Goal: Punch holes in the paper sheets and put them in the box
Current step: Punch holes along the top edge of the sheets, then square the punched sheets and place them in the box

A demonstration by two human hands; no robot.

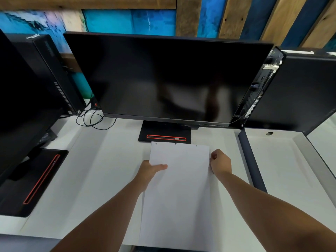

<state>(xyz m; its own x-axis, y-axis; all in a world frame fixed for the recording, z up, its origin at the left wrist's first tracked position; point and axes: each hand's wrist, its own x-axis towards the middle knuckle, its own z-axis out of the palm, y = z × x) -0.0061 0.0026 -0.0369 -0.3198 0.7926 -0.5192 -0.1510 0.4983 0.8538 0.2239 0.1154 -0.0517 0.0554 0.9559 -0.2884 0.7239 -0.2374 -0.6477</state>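
A white paper sheet is held in front of me above the white desk, its far edge near the monitor base. Small punched holes show along that far edge. My left hand grips the sheet's left edge, thumb lying on top. My right hand pinches the right edge with curled fingers. No hole punch and no box are in view.
A large dark monitor stands straight ahead on a black base with a red slot. Another monitor base sits at the left, with black computer towers and loose cables. A dark divider runs along the right.
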